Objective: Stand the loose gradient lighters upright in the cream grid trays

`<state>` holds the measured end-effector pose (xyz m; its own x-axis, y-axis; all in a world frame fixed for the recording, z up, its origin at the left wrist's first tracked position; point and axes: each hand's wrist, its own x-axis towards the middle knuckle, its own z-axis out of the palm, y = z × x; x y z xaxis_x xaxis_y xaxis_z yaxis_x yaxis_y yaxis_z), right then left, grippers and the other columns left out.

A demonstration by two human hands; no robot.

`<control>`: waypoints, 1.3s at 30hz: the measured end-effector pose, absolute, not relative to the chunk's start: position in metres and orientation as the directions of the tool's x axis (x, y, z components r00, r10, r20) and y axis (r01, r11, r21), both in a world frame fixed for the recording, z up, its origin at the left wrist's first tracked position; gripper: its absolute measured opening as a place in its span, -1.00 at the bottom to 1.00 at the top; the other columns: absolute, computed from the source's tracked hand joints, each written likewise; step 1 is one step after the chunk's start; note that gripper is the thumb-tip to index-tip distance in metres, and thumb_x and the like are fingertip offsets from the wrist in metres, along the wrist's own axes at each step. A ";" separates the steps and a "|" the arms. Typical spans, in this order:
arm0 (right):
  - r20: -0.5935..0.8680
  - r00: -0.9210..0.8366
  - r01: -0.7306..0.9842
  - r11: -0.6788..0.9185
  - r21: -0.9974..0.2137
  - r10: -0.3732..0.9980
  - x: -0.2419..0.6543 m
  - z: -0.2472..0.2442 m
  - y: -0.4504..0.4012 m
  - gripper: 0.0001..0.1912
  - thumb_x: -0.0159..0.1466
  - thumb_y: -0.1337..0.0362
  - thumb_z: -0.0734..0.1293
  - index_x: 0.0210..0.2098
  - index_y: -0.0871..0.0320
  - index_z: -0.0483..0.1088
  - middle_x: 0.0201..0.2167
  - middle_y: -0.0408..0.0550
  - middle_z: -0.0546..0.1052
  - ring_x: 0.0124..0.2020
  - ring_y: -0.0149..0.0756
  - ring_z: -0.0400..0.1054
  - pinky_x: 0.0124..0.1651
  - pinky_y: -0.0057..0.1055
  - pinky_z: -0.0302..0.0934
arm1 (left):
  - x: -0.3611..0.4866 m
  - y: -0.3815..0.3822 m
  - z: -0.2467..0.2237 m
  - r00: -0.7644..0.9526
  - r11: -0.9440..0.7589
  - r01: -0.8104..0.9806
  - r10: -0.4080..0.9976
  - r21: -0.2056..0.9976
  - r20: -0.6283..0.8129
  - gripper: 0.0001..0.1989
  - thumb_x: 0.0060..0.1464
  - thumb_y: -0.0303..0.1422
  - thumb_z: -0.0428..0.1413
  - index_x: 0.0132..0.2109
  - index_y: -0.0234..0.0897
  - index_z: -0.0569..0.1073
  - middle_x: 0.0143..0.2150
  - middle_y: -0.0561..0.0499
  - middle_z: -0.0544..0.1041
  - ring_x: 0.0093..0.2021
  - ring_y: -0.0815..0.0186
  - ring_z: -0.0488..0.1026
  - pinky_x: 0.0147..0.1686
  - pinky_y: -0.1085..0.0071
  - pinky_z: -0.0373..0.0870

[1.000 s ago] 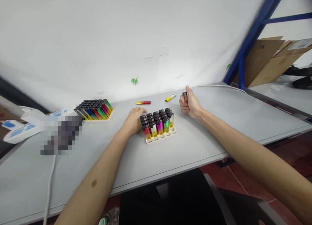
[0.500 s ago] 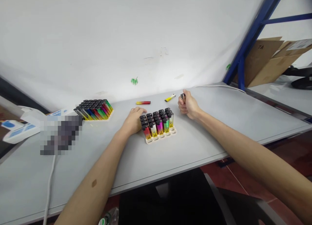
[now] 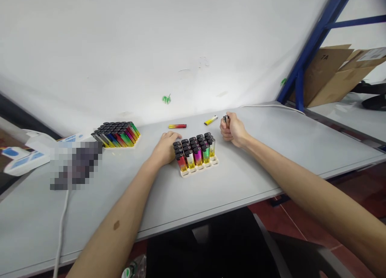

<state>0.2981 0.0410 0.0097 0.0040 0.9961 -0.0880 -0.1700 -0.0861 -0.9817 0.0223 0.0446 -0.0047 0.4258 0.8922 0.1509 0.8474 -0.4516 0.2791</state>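
Note:
My right hand [image 3: 233,129] is closed around a lighter [image 3: 226,118] whose dark and metal top end sticks up by the thumb; its body is hidden in the fist. My left hand [image 3: 166,147] rests on the table at the left side of a pale rack [image 3: 200,170], fingers stretched out behind it and partly hidden by the lighters. Several shiny lighters [image 3: 198,156] with black tops and red, silver, purple and green bodies stand upright in the rack. Its front row of slots holds none. Behind it lie a red and yellow lighter [image 3: 177,126] and a silver and yellow lighter [image 3: 211,120].
A second rack [image 3: 122,145] packed with lighters stands at the back left. Left of it are a power strip [image 3: 28,162], a blurred-out dark object [image 3: 79,165] and a white cable [image 3: 62,225]. A white wall [image 3: 193,49] bounds the table; cardboard boxes [image 3: 327,75] stand beyond the blue frame [image 3: 299,89].

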 end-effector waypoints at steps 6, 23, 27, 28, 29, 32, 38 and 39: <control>0.093 0.001 0.106 0.092 -0.990 0.996 0.300 0.007 0.024 -0.68 0.40 -0.02 0.20 -0.24 0.10 0.33 -0.42 -0.16 0.36 -0.54 -0.42 0.23 -0.47 -0.42 0.15 | 0.021 0.046 -0.006 0.436 -0.466 0.836 0.885 0.291 0.165 -0.60 0.04 -0.45 0.12 0.06 -0.30 0.46 0.11 -0.21 0.46 0.12 0.03 0.32 0.15 0.16 0.30; 0.206 -0.183 0.299 0.254 -0.920 0.961 0.308 0.034 -0.060 -0.74 0.29 0.13 0.42 -0.13 0.12 0.37 -0.57 -0.26 0.41 -0.58 -0.44 0.30 -0.48 -0.43 0.20 | 0.021 0.046 -0.007 0.445 -0.478 0.839 0.878 0.261 0.176 -0.62 0.04 -0.47 0.11 0.05 -0.32 0.46 0.09 -0.20 0.46 0.10 0.04 0.32 0.15 0.17 0.30; 0.106 -0.199 0.372 0.175 -0.912 0.974 0.302 0.037 -0.062 -0.72 0.23 0.08 0.46 -0.26 0.15 0.41 -0.64 -0.25 0.42 -0.61 -0.41 0.35 -0.50 -0.43 0.22 | 0.021 0.046 -0.007 0.446 -0.475 0.839 0.880 0.264 0.165 -0.60 0.04 -0.47 0.11 0.06 -0.33 0.45 0.11 -0.21 0.45 0.11 0.03 0.32 0.15 0.18 0.30; 0.102 -0.183 0.388 0.167 -0.906 0.978 0.300 0.037 -0.061 -0.69 0.20 0.07 0.49 -0.27 0.14 0.41 -0.63 -0.23 0.45 -0.61 -0.40 0.37 -0.50 -0.43 0.22 | 0.022 0.046 -0.007 0.445 -0.474 0.839 0.880 0.268 0.165 -0.60 0.04 -0.47 0.12 0.06 -0.33 0.45 0.11 -0.21 0.45 0.11 0.03 0.32 0.15 0.17 0.30; 0.104 -0.163 0.408 0.163 -0.898 0.981 0.299 0.036 -0.061 -0.66 0.16 0.06 0.52 -0.28 0.14 0.41 -0.63 -0.22 0.48 -0.62 -0.38 0.39 -0.49 -0.42 0.23 | 0.022 0.046 -0.007 0.444 -0.473 0.839 0.881 0.270 0.167 -0.60 0.03 -0.47 0.12 0.06 -0.32 0.45 0.10 -0.21 0.46 0.11 0.03 0.32 0.15 0.17 0.30; 0.142 -0.095 0.465 0.170 -0.869 0.985 0.294 0.032 -0.060 -0.62 0.11 0.03 0.55 -0.32 0.13 0.39 -0.59 -0.19 0.55 -0.61 -0.34 0.44 -0.48 -0.40 0.24 | 0.021 0.047 -0.008 0.443 -0.476 0.838 0.879 0.266 0.175 -0.60 0.02 -0.47 0.13 0.05 -0.31 0.46 0.09 -0.20 0.46 0.11 0.03 0.32 0.15 0.16 0.30; 0.207 -0.013 0.584 0.176 -0.792 0.978 0.282 0.030 -0.058 -0.65 0.14 0.08 0.55 -0.39 0.11 0.35 -0.56 -0.16 0.59 -0.52 -0.28 0.51 -0.39 -0.36 0.26 | 0.021 0.048 -0.009 0.437 -0.470 0.841 0.882 0.268 0.175 -0.57 -0.02 -0.51 0.12 0.06 -0.32 0.46 0.11 -0.21 0.46 0.10 0.03 0.32 0.13 0.17 0.31; 0.205 -0.020 0.607 0.175 -0.776 0.979 0.281 0.031 -0.057 -0.67 0.15 0.10 0.54 -0.37 0.11 0.36 -0.54 -0.16 0.60 -0.52 -0.28 0.50 -0.38 -0.36 0.26 | 0.021 0.047 -0.009 0.437 -0.469 0.840 0.883 0.272 0.174 -0.57 -0.02 -0.51 0.12 0.06 -0.32 0.46 0.11 -0.21 0.46 0.11 0.03 0.32 0.13 0.17 0.31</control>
